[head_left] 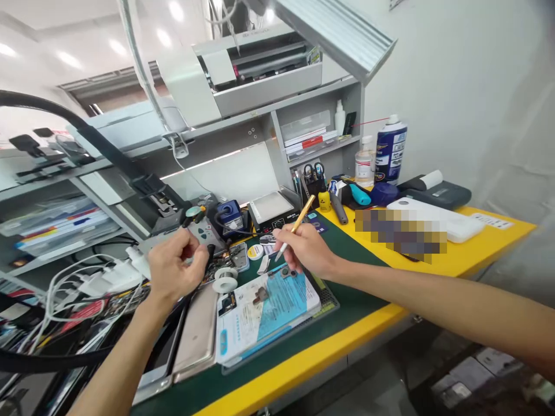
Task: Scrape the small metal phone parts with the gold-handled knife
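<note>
My right hand (pixel 306 245) grips a slim gold pen-like tool (pixel 302 215), its pale pointed tip slanting down to the left. Below that tip lies a blue and white booklet (pixel 277 309) with small metal parts (pixel 261 295) and a little dark module (pixel 227 303) on it. My left hand (pixel 178 263) is curled closed, held above the left side of the bench. A dark handle-like piece (pixel 211 252) shows beside its fingers; whether the hand holds it is hidden. A white spool of wire (pixel 225 279) stands between the hands, at the booklet's back left corner.
Tablet shells (pixel 197 326) and tangled white cables (pixel 108 277) crowd the left. A blue soldering station (pixel 229 215) and a flat heating plate (pixel 271 207) sit behind. On the right are a spray can (pixel 390 150) and a white case (pixel 437 219). A metal lamp (pixel 342 37) hangs overhead.
</note>
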The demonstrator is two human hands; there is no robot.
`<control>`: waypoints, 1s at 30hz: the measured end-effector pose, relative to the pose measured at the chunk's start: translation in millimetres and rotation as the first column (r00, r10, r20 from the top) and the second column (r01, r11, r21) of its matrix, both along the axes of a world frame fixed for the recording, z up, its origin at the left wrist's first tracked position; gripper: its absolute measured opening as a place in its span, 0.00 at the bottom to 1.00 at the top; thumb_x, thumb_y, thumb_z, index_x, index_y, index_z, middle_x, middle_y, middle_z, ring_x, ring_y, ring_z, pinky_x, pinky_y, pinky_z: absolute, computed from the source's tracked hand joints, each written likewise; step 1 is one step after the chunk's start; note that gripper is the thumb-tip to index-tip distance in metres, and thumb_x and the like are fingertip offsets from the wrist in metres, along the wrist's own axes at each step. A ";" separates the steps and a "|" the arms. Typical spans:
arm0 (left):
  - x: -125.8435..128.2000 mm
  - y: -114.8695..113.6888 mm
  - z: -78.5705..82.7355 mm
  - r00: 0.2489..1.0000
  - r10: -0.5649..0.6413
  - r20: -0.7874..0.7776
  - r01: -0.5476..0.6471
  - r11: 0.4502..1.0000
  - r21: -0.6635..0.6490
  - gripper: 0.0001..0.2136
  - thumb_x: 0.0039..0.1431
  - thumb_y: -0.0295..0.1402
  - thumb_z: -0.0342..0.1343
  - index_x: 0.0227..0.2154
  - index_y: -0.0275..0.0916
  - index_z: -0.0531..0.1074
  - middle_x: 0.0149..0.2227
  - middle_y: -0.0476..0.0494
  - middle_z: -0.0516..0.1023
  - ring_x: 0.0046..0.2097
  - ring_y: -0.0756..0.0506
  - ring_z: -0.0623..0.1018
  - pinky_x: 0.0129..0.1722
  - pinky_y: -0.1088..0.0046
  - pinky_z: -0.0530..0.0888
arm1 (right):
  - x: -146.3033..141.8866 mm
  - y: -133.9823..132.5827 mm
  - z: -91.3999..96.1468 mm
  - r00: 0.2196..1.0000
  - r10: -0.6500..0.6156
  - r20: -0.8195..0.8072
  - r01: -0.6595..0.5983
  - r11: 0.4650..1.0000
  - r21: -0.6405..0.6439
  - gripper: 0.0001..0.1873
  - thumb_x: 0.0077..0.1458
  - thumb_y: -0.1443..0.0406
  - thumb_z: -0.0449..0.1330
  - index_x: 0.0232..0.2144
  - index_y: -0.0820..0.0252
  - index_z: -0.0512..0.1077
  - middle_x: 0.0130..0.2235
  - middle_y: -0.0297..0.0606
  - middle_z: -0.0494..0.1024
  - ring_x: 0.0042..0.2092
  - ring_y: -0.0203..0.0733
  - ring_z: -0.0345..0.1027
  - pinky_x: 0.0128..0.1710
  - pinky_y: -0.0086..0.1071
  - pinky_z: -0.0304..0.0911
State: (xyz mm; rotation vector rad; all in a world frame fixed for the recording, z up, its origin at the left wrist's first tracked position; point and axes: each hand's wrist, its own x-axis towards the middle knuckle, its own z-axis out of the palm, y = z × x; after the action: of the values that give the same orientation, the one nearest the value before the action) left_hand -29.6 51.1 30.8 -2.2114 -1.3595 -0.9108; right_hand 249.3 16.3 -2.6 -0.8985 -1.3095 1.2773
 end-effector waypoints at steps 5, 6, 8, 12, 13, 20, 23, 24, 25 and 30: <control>25.1 -29.3 -6.9 0.963 -0.266 0.043 0.269 0.952 -0.144 0.14 0.67 0.39 0.55 0.27 0.36 0.69 0.24 0.54 0.68 0.25 0.53 0.69 0.26 0.76 0.69 | -0.5 -7.7 2.5 0.999 0.021 -0.039 -0.021 1.000 0.004 0.17 0.60 0.58 0.58 0.22 0.60 0.71 0.13 0.27 0.66 0.13 0.31 0.58 0.10 0.23 0.55; 29.0 -35.5 -7.4 0.955 -0.292 0.050 0.296 0.938 -0.182 0.14 0.66 0.37 0.53 0.25 0.38 0.68 0.24 0.53 0.68 0.26 0.52 0.69 0.26 0.75 0.68 | -0.6 -9.5 3.3 0.999 0.027 -0.046 -0.027 1.000 0.000 0.18 0.60 0.57 0.58 0.22 0.60 0.71 0.13 0.27 0.65 0.13 0.31 0.58 0.10 0.22 0.55; 34.1 -45.5 -9.2 0.943 -0.326 0.066 0.332 0.907 -0.259 0.11 0.65 0.34 0.52 0.26 0.39 0.70 0.26 0.51 0.71 0.28 0.50 0.71 0.27 0.73 0.69 | -1.1 -12.7 4.4 0.998 0.033 -0.059 -0.033 0.999 -0.011 0.18 0.59 0.57 0.59 0.21 0.60 0.70 0.13 0.27 0.65 0.13 0.31 0.57 0.10 0.22 0.55; 36.1 -54.7 -17.5 0.928 -0.355 0.116 0.372 0.860 -0.350 0.06 0.64 0.34 0.51 0.34 0.42 0.73 0.33 0.47 0.75 0.37 0.46 0.75 0.34 0.70 0.74 | -2.7 -17.6 4.6 0.997 0.045 -0.060 -0.048 0.998 -0.049 0.18 0.59 0.57 0.60 0.21 0.61 0.71 0.13 0.27 0.66 0.13 0.31 0.58 0.10 0.22 0.54; 36.1 -55.9 -20.3 0.926 -0.357 0.127 0.378 0.854 -0.358 0.05 0.63 0.34 0.52 0.36 0.42 0.73 0.35 0.46 0.76 0.39 0.45 0.75 0.35 0.68 0.75 | -2.9 -18.4 4.6 0.997 0.047 -0.060 -0.050 0.997 -0.059 0.18 0.59 0.57 0.60 0.21 0.61 0.71 0.13 0.28 0.66 0.13 0.31 0.58 0.10 0.22 0.54; 43.4 -68.1 -34.0 0.930 -0.355 0.093 0.367 0.896 -0.249 0.09 0.59 0.36 0.57 0.43 0.45 0.73 0.43 0.38 0.75 0.46 0.38 0.74 0.40 0.59 0.77 | -2.0 -22.0 7.9 0.994 0.050 -0.094 -0.060 0.992 -0.107 0.19 0.59 0.55 0.63 0.21 0.61 0.72 0.13 0.29 0.67 0.14 0.31 0.60 0.11 0.21 0.55; 50.2 -70.1 -37.0 0.931 -0.357 0.072 0.364 0.907 -0.211 0.10 0.59 0.36 0.57 0.43 0.44 0.73 0.42 0.38 0.75 0.47 0.37 0.73 0.43 0.56 0.76 | -2.1 -23.3 9.0 0.994 0.043 -0.104 -0.056 0.990 -0.129 0.20 0.56 0.53 0.65 0.21 0.61 0.72 0.14 0.29 0.67 0.14 0.30 0.60 0.11 0.21 0.54; 52.4 -70.1 -38.1 0.930 -0.363 0.058 0.367 0.907 -0.208 0.09 0.59 0.36 0.57 0.43 0.44 0.72 0.41 0.39 0.76 0.47 0.36 0.73 0.45 0.54 0.74 | -2.2 -23.7 8.9 0.994 0.045 -0.102 -0.058 0.990 -0.129 0.20 0.56 0.53 0.65 0.21 0.61 0.72 0.14 0.29 0.67 0.14 0.30 0.60 0.11 0.21 0.54; 54.3 -69.9 -39.1 0.929 -0.369 0.043 0.369 0.905 -0.210 0.09 0.59 0.35 0.57 0.43 0.43 0.72 0.40 0.40 0.76 0.46 0.36 0.73 0.48 0.52 0.73 | -2.3 -24.2 8.7 0.994 0.048 -0.097 -0.061 0.990 -0.126 0.20 0.57 0.54 0.65 0.21 0.61 0.72 0.14 0.29 0.67 0.14 0.30 0.60 0.12 0.21 0.54; 59.3 -70.4 -43.3 0.920 -0.390 0.023 0.384 0.893 -0.235 0.10 0.59 0.31 0.57 0.44 0.40 0.71 0.38 0.41 0.77 0.46 0.37 0.71 0.54 0.47 0.67 | -2.0 -26.1 7.3 0.996 0.061 -0.072 -0.069 0.992 -0.110 0.20 0.60 0.56 0.62 0.21 0.61 0.73 0.14 0.29 0.67 0.15 0.30 0.60 0.13 0.21 0.55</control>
State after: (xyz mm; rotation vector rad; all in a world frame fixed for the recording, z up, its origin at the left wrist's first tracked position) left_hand 29.7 -19.3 -12.5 -2.7344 -1.0764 -0.8821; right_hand 247.2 -9.8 4.7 -0.8886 -1.2319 1.4319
